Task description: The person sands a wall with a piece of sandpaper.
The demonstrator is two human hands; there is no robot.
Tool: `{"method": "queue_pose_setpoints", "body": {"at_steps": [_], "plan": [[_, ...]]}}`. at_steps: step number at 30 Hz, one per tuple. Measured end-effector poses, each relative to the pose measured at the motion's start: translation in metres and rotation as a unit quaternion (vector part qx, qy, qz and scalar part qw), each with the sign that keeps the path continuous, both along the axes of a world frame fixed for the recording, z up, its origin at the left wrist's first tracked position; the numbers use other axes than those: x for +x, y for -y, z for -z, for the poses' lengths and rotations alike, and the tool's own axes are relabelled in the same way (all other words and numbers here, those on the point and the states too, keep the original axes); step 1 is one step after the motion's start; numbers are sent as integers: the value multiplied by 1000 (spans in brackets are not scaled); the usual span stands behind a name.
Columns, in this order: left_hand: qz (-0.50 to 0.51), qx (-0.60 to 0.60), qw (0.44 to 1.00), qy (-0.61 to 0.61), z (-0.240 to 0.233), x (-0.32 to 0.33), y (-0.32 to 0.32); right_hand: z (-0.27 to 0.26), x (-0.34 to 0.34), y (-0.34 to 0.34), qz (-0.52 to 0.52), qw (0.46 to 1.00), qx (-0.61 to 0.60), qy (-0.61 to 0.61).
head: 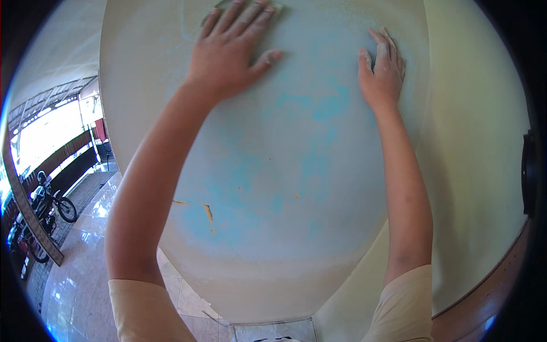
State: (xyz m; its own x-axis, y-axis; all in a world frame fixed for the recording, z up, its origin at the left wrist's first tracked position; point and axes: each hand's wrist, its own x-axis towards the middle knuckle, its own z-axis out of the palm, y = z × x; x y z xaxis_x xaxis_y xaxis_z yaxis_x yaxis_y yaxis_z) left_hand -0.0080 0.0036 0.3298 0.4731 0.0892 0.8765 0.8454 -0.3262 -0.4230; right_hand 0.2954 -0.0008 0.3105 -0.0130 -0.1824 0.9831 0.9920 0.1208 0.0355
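A wall (273,141) fills the middle of the head view, greyish white and cream with turquoise patches showing and small orange-brown chips low on it. Near the top, my left hand (233,47) lies flat over a thin sheet (277,10), perhaps sandpaper, pressed to the wall; the fingers cover most of it. My right hand (384,68) is higher right, near the wall's corner, with its thumb apart from the bent fingers and pale dust on them. Nothing shows in it, and whether its palm touches the wall is hard to tell.
A cream side wall (474,149) adjoins at the right, with a dark fixture (528,171) at its far edge. Shiny floor tiles (81,273) run along the left. Beyond a leaning-looking post (30,213) stand motorcycles (64,208) by a dark fence (77,164).
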Motion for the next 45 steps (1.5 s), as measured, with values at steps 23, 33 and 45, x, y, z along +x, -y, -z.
{"method": "queue_pose_setpoints", "body": {"at_steps": [23,33,45], "plan": [[-21,220,967,126,-40,-125,-82,18,34,7,90,992,-54,69],[-5,188,964,189,-25,-97,-83,21,33,8,92,993,-53,58],[-72,-58,956,278,-14,44,24,31,25,7,107,993,-47,-6]]}}
